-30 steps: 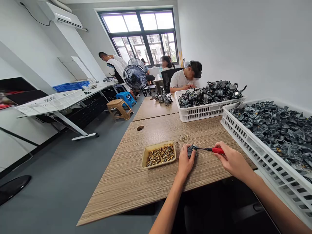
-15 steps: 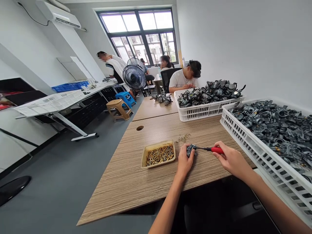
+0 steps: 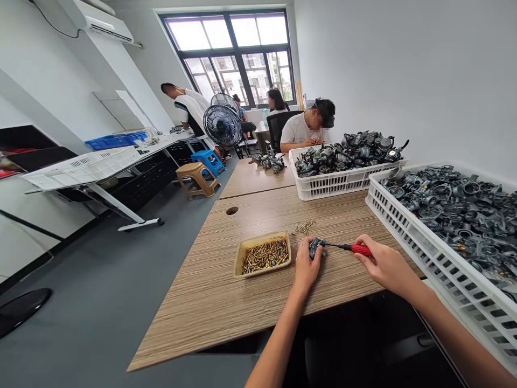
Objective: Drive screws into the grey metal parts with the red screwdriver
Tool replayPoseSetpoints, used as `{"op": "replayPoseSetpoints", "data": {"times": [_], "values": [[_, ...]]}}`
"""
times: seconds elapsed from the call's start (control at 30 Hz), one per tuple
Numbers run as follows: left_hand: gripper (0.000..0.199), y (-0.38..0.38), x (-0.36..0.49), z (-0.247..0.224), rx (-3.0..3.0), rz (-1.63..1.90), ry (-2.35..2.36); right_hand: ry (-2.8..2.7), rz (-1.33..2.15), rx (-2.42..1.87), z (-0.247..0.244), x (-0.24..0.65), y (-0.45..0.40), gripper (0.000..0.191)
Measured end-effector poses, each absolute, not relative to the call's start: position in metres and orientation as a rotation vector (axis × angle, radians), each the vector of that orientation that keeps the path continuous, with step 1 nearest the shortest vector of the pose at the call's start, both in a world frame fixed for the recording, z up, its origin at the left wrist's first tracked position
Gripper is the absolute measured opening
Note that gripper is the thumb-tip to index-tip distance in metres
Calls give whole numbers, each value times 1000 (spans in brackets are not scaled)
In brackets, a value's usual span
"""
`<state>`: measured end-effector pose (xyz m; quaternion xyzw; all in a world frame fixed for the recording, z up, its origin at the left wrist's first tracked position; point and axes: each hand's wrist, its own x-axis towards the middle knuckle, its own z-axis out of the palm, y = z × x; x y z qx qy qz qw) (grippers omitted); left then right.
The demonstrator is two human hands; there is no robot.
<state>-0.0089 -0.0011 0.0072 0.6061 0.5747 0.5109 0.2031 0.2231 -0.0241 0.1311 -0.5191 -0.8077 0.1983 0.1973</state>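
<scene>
My left hand (image 3: pixel 307 264) is closed around a small dark grey metal part (image 3: pixel 316 247), which it holds down at the table. In my right hand (image 3: pixel 382 260) is a screwdriver (image 3: pixel 361 249) with a red handle and a dark shaft. The shaft points left and its tip meets the metal part; the exact contact is too small to make out. Left of my left hand stands a cream plastic tray (image 3: pixel 241 274) full of small brass-coloured pieces. A loose little pile of brass pieces (image 3: pixel 305 226) lies just beyond the metal part.
A white crate (image 3: pixel 428 250) heaped with grey metal parts flanks my right arm. Behind it another white crate (image 3: pixel 335 186) holds carburetor-like assemblies. More assemblies (image 3: pixel 270 161) lie on the far table, where a person (image 3: pixel 299 132) sits working. The wooden table (image 3: pixel 202 318) has a round hole.
Both hands keep nearly the same pose, with the screwdriver still at the metal part. The camera view has shifted slightly. A person in the back has lowered their head.
</scene>
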Motion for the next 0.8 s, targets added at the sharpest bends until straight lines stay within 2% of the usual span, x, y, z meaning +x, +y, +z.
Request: {"op": "replayPoseSetpoints", "data": {"times": [0.8], "values": [[13,-1,-9,7,1674,1436,1598,-2239,548,-1502,130,223,-23,13]]}}
